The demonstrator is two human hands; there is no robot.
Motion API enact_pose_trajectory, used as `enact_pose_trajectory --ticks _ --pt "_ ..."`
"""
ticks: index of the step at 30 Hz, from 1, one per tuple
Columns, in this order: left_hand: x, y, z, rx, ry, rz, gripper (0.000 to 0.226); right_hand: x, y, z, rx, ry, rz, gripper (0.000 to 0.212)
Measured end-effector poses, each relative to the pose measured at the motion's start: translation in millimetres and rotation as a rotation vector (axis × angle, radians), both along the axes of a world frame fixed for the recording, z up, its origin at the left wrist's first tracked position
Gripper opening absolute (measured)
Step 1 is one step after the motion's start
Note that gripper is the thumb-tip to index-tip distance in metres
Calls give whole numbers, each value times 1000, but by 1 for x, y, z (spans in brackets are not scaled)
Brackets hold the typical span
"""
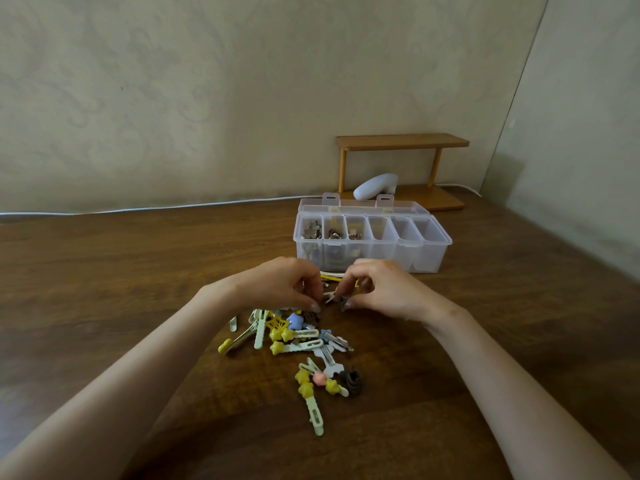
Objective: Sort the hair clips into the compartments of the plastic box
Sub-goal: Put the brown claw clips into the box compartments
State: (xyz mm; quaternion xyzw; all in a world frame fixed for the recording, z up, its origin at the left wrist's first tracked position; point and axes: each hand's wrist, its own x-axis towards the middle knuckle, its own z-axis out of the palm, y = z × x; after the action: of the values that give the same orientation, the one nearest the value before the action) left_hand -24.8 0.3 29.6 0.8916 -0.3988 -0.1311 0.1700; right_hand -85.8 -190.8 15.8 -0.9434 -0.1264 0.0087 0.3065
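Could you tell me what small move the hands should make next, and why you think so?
Probably lift the small dark clip pinched between the left hand and right hand and carry it to the clear plastic compartment box. Its three left compartments already hold brownish clips, the three right ones look empty, and a pile of pale green, yellow and blue clips waits on the wooden table.

Colourful hair clips (294,341) heaped before the open clear plastic box (372,242).
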Motion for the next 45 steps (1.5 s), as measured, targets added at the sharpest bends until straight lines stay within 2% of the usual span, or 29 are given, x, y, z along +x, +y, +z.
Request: enact_pose_trajectory --ticks 9,12,21,27,34,36,39,41,43,45 --pt "-4 -9 -6 -59 -22 20 17 2 -5 -2 60 -57 -61 11" --pt "-7 -13 -11 -95 -49 9 20 3 -7 -2 122 -171 -128 8" --pt "-6 -11 -6 -200 -85 29 16 11 -23 -1 302 -511 -386 16" --pt "-2 -7 -3 -246 -117 46 13 27 -24 3 216 -595 -455 16" --pt "-2 -5 -2 -257 -111 42 12 50 -16 14 -5 -560 -464 24" --pt "-1 -5 -2 -257 -108 42 11 48 -14 12 -7 -573 -470 24" --pt "-1 -4 -1 -252 -100 52 10 34 -10 7 91 -598 -401 20" --pt "-1 -4 -1 -236 -81 55 10 22 -8 6 188 -491 -300 17" --pt "-1 -3 -1 -196 -42 40 11 11 -4 9 251 -272 -175 12" --pt "0 0 1 -146 1 16 10 6 0 10 223 -78 -53 10"
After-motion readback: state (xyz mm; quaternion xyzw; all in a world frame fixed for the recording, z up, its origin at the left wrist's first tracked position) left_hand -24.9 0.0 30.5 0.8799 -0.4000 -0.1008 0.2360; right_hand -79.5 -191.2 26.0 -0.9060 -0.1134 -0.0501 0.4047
